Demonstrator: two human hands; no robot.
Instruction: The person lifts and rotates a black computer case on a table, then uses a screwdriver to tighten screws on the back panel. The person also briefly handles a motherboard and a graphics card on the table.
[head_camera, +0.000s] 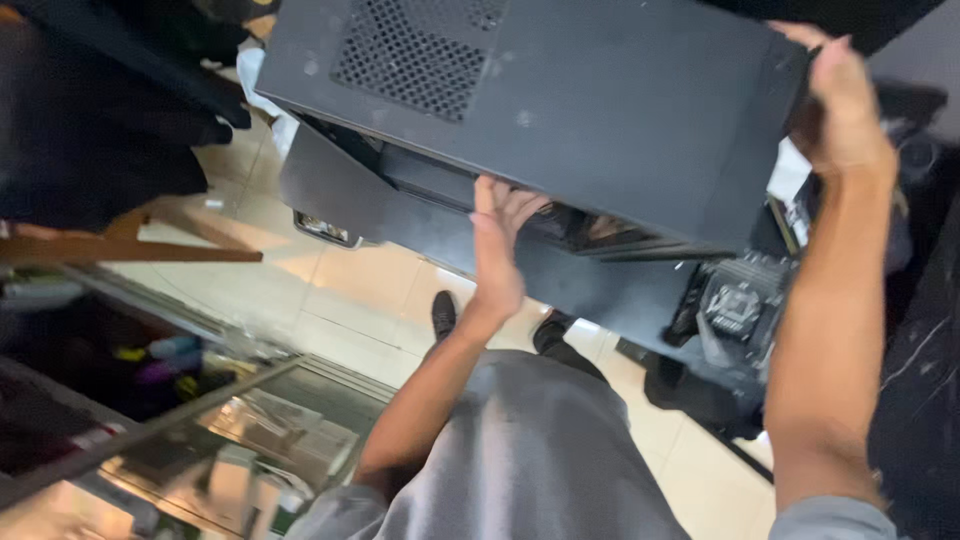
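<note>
I hold a black computer case (600, 110) up in front of me, its side panel with a perforated vent (410, 50) facing the camera. My left hand (497, 245) reaches under the case's lower edge, fingers tucked into the open underside. At the upper right corner, my right hand (845, 105) wraps around the edge. A loose dark panel (420, 225) hangs just below the case.
A circuit board with a square socket (738, 305) lies at the right beside dark equipment. A glass display counter (180, 400) stands at the lower left. Tiled floor (340, 290) and my black shoes (445, 312) show below. A wooden bar (130, 250) juts in from the left.
</note>
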